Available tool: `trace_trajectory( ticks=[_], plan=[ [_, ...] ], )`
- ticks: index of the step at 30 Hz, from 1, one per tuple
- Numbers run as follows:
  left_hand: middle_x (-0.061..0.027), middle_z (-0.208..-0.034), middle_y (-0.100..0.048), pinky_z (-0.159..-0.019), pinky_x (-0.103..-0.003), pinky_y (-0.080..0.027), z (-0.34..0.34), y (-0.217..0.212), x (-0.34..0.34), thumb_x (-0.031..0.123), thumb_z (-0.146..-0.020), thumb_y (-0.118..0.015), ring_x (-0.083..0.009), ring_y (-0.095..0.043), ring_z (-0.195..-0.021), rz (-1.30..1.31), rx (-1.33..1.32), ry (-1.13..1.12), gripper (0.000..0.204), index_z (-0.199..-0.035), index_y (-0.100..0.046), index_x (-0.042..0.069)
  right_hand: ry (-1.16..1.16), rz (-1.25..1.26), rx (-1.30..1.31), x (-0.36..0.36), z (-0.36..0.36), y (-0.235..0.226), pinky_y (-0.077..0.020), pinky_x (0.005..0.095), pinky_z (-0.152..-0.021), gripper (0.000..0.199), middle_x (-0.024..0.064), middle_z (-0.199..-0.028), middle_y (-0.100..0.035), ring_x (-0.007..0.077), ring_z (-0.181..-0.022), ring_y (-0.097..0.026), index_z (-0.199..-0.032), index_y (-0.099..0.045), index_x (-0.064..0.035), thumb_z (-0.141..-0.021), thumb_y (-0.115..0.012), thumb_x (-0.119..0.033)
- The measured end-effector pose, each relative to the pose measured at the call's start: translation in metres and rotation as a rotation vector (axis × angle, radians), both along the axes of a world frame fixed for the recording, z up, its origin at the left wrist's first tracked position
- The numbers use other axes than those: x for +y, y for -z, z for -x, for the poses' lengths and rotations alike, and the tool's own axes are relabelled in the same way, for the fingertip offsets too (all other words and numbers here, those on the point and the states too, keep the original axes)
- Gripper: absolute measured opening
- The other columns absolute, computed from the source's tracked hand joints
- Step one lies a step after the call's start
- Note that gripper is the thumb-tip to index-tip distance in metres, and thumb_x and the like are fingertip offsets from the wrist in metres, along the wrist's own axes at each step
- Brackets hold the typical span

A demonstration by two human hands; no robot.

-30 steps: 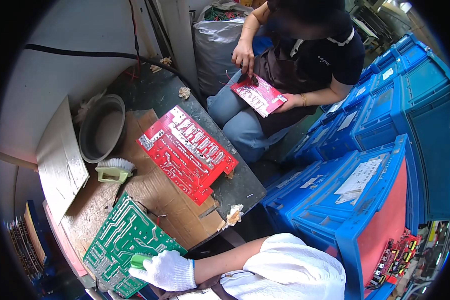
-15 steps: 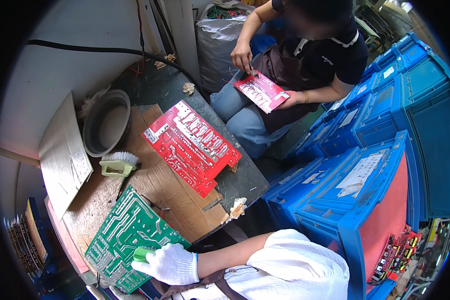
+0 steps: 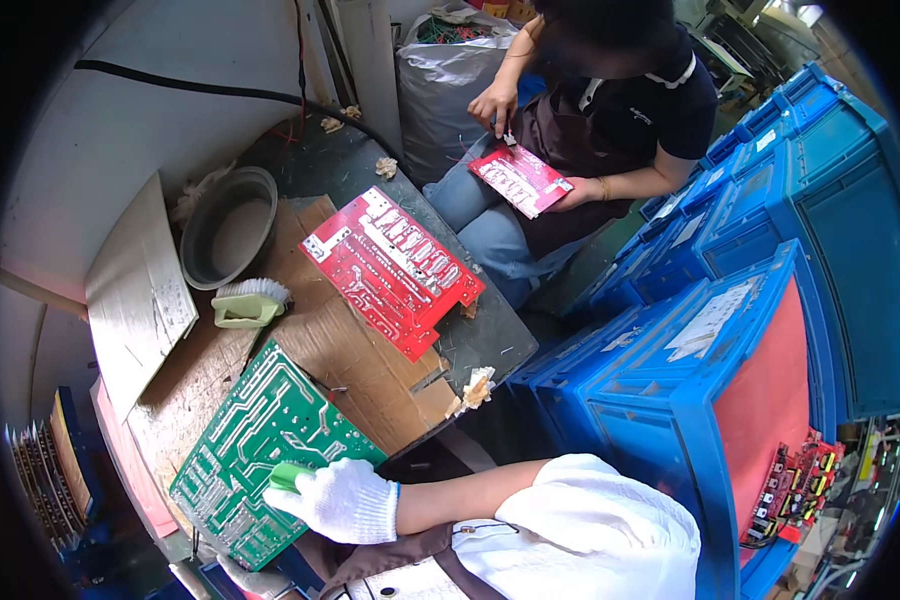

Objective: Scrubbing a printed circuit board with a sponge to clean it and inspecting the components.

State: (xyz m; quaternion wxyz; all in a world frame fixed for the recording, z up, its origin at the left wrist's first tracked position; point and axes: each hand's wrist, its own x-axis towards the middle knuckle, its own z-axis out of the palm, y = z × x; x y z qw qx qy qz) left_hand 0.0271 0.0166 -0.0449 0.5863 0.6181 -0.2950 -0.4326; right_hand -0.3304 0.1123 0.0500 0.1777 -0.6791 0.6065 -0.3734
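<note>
My right hand [image 3: 345, 500], in a white knit glove, is closed around a green-handled brush [image 3: 286, 476]; its bristles are hidden. The brush is over a large green circuit board [image 3: 260, 440], which lies tilted with its soldered traces facing up. Below the board's lower edge, a pale gloved shape that appears to be my left hand [image 3: 252, 577] is partly in view, its fingers hidden. Beyond the green board, a red circuit board [image 3: 395, 270] rests on flattened cardboard [image 3: 315, 345].
Opposite, a person [image 3: 610, 130] works a small tool on another red board [image 3: 520, 180]. A grey bowl [image 3: 228, 228] and a white-bristled brush [image 3: 250, 304] stand at the left. Stacked blue crates [image 3: 630, 400] line the right, near a black-and-yellow component assembly [image 3: 790, 490].
The view has shifted slightly, so the table things sit a little higher and further right. My right hand with the brush has moved slightly up the green board.
</note>
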Motion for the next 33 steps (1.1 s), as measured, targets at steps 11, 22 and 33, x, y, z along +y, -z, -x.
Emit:
trace_trajectory(
  ticks=[11,22,33],
  plan=[
    [-0.0203,-0.155,-0.043,-0.112,-0.051,-0.039,-0.005,0.012,-0.004,0.037,-0.101,-0.045,-0.0370,-0.043,-0.138,-0.023,0.055,-0.054,0.062,-0.150,-0.042,-0.002,0.004,-0.018,0.041,0.001,-0.003,0.002,-0.0562,0.0369,-0.048,0.038,0.0150,-0.110,-0.071,0.0224,-0.059,-0.069,-0.131,-0.064,-0.0201,-0.095,-0.054,-0.019],
    [-0.0180,-0.155,-0.043,-0.110,-0.052,-0.042,-0.013,0.027,0.000,0.029,-0.102,-0.050,-0.0344,-0.042,-0.139,-0.055,0.065,-0.015,0.057,-0.147,-0.042,-0.005,-0.040,-0.029,-0.005,0.000,0.005,-0.001,-0.0550,0.0386,-0.046,0.039,0.0089,-0.084,-0.066,0.0222,-0.059,-0.069,-0.133,-0.062,-0.0207,-0.094,-0.055,-0.019],
    [-0.0157,-0.155,-0.042,-0.107,-0.053,-0.046,-0.068,0.037,-0.008,0.021,-0.103,-0.055,-0.0318,-0.042,-0.139,-0.070,0.073,0.036,0.052,-0.144,-0.042,-0.008,-0.047,-0.019,-0.002,0.001,0.006,-0.001,-0.0546,0.0387,-0.047,0.040,0.0079,-0.080,-0.065,0.0220,-0.060,-0.069,-0.134,-0.062,-0.0205,-0.094,-0.054,-0.020]
  ],
)
